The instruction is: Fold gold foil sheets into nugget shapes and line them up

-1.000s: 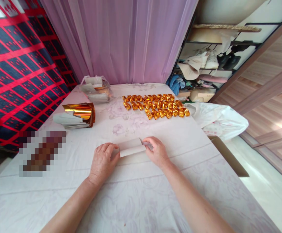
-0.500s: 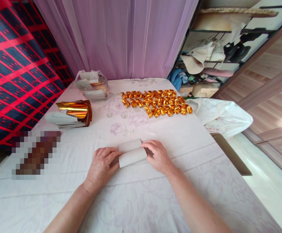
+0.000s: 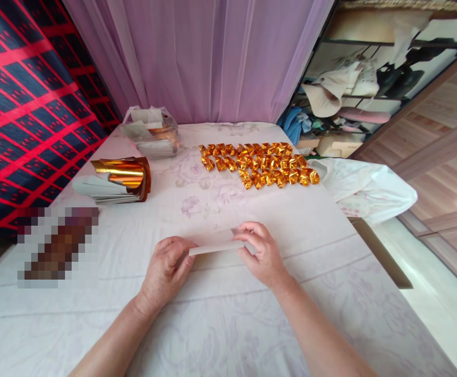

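Note:
Between my two hands is a folded sheet of paper [image 3: 216, 244], its pale side outward, close above the floral tablecloth. My left hand [image 3: 170, 264] pinches the paper's left end with thumb and fingers. At the other end my right hand [image 3: 260, 254] grips the paper, thumb below and fingers above. Further off, several folded gold foil pieces [image 3: 268, 162] sit in rows. To the left lies a stack of gold foil paper sheets [image 3: 120, 180], bent over with their pale backs partly showing.
A clear plastic bag [image 3: 152, 131] with more paper stands at the back left. A pixelated patch [image 3: 61, 243] covers something at the left. Beyond the right edge are a white plastic bag [image 3: 370, 188] and a shelf [image 3: 346, 94] with shoes and a hat. A purple curtain [image 3: 197, 63] hangs behind.
The paper was curled over in two rounded folds; now it is flatter and narrower, with a straight strip along its near edge. My right hand has shifted slightly right. The view has tilted a little.

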Available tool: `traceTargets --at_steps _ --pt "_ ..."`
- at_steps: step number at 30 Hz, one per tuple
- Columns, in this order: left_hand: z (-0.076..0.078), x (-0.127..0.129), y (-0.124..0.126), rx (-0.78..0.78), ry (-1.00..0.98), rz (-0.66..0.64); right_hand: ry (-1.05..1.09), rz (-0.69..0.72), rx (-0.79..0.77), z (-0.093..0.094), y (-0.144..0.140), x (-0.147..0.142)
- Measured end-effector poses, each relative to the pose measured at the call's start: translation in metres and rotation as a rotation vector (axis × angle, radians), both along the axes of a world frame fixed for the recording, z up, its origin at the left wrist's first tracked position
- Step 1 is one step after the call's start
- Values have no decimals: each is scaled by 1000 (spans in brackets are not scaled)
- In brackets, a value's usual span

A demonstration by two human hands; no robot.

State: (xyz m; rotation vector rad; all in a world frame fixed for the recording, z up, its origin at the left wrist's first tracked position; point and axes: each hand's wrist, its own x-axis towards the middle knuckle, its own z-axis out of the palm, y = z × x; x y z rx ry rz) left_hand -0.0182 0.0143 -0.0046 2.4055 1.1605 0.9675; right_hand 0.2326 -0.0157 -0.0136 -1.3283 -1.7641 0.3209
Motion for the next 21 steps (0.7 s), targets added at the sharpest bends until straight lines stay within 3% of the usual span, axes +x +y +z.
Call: traceTargets --at_steps 4,9,14,21 --pt "3 4 -5 -63 -106 47 87 30 -74 6 -5 -4" --pt "5 9 -12 -315 -257 74 227 9 -243 13 -10 -10" --pt "4 13 -13 -477 -281 95 237 -37 -287 9 -9 -11" --pt "-8 6 -8 -310 16 251 -39 -176 -253 -11 0 -11"
